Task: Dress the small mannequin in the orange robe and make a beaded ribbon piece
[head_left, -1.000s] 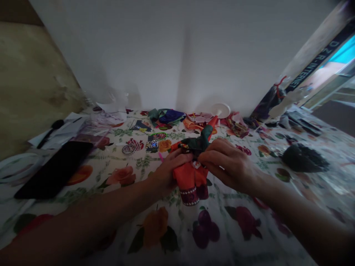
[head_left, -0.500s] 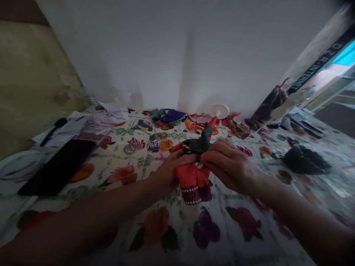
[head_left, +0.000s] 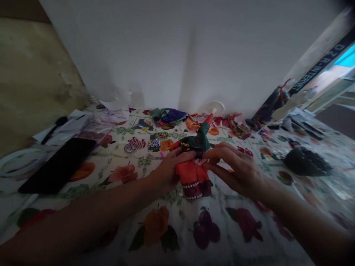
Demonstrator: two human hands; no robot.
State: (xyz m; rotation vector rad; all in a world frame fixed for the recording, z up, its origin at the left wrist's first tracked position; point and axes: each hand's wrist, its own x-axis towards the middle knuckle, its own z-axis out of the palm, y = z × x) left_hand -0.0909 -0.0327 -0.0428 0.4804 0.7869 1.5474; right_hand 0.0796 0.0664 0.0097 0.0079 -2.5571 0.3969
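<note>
Cloth doll in an orange dress with a pearl-beaded maroon hem, green top and pointed orange tip, upright over the middle of the floral tablecloth. Left hand: narrow grip, fingers wrapped across the doll's upper body. Right hand: narrow pinch, fingertips on the doll's chest from the other side. Along the far edge, fabric scraps and a white plastic stand. Near the left edge, a flat black device. Toward the right edge, crumpled black cloth.
</note>
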